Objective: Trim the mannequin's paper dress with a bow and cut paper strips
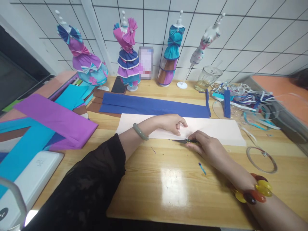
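Note:
A pale pink strip of cloth or paper [223, 130] lies lengthwise on the wooden table. My left hand [171, 123] rests over its middle, thumb and forefinger apart, the other fingers bent, nothing visible between them. At the strip's near edge, my right hand [205, 144] is closed around dark-bladed scissors [184, 141]. Their narrow blades point left along that edge, and the handles are mostly hidden by my fingers. Just behind the pale strip lies a long dark blue strip [154, 105]. A small blue scrap [202, 168] sits nearer to me, below my right hand.
Small dress forms in folded outfits [128, 61] and a bare patterned form [204, 43] line the tiled wall. A glass jar [208, 77], tangled ribbons [247, 96] and a wire ring [261, 159] are at right. Purple fabric [57, 118] and a white device [36, 179] are left.

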The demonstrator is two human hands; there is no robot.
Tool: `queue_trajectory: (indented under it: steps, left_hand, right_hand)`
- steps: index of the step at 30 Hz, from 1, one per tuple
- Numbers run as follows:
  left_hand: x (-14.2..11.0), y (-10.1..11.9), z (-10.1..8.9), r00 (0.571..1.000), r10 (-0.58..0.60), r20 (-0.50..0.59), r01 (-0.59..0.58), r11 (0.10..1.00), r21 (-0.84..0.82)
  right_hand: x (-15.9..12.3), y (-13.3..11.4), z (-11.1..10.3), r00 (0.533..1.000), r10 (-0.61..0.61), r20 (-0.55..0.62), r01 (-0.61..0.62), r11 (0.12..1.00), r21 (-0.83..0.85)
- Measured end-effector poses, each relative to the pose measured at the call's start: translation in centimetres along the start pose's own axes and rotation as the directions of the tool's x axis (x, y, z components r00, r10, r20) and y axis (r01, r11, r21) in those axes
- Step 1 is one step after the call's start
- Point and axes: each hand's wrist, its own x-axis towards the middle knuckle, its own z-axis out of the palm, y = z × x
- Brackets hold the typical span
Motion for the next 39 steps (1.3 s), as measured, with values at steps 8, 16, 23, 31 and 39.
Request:
queue_trajectory:
  steps: [8, 16, 23, 31, 39]
  left_hand:
    - [0.3, -0.5, 0.2, 1.000, 0.001, -0.006, -0.001, 1.000, -0.018]
    - [0.3, -0.5, 0.3, 1.000, 0.012, -0.015, -0.012, 1.000, 0.000]
    - [0.3, -0.4, 0.3, 1.000, 0.014, -0.021, -0.014, 1.000, -0.001]
    - [0.5, -0.6, 0.4, 1.000, 0.022, -0.022, -0.021, 1.000, 0.020]
    - [0.4, -0.7, 0.3, 0.999, 0.031, -0.010, -0.031, 1.000, -0.005]
  right_hand:
    - [-0.6, 0.4, 0.1, 1.000, -0.008, 0.000, 0.008, 1.000, 0.021]
    - [0.1, -0.3, 0.4, 0.999, -0.034, 0.008, 0.034, 0.999, -0.010]
    - [0.7, -0.9, 0.5, 0.999, -0.035, 0.005, 0.035, 0.999, 0.006]
    - [0.6, -0.7, 0.7, 0.999, -0.054, -0.008, 0.054, 0.998, 0.010]
    - [0.4, -0.7, 0.8, 0.999, -0.053, -0.003, 0.053, 0.998, 0.035]
